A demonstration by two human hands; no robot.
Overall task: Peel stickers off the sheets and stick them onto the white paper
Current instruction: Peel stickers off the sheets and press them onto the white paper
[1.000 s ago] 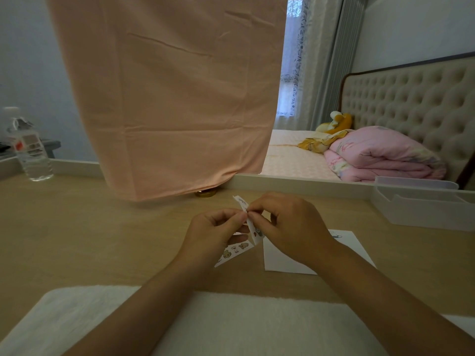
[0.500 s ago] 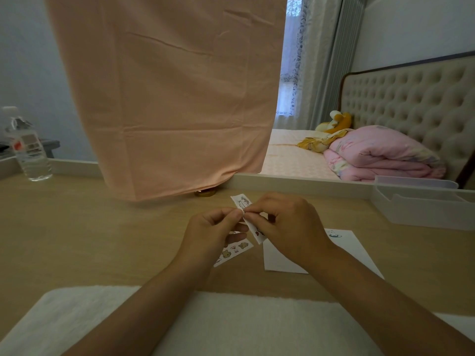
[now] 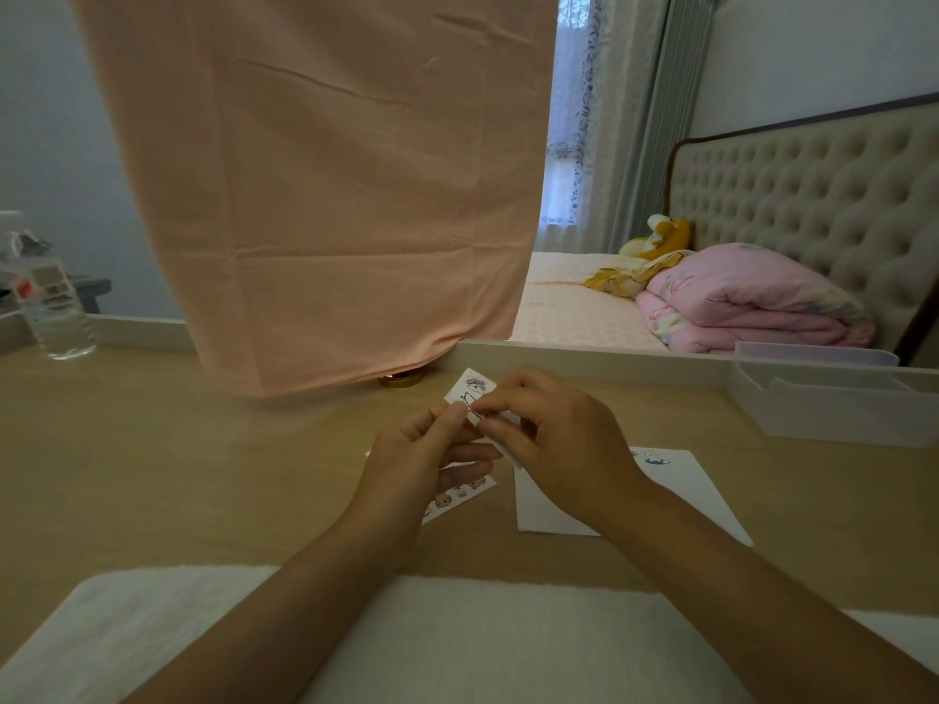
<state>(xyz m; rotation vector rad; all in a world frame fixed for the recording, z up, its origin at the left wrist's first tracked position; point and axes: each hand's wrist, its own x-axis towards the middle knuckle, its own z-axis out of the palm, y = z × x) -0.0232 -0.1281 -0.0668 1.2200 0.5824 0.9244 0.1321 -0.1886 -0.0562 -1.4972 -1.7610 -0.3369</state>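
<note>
Grip of both hands clamped on a small sticker sheet (image 3: 470,391): left hand (image 3: 421,449) pinching one side to keep it steady, right hand (image 3: 559,439) pinching near its middle, most likely to pick up a sticker's edge. Cannot tell if a sticker is up yet. Held up off the desk (image 3: 203,475) so fingers can get under an edge. Lots of bare desk to the left for moving. Clear box (image 3: 833,403) at the far right, well apart. White paper (image 3: 681,477) lying flat just under the right wrist, close for sticking, with plenty of blank room. Second sticker sheet (image 3: 457,492) flat under the left hand. Tiny stickers (image 3: 656,457) near the paper's far edge.
</note>
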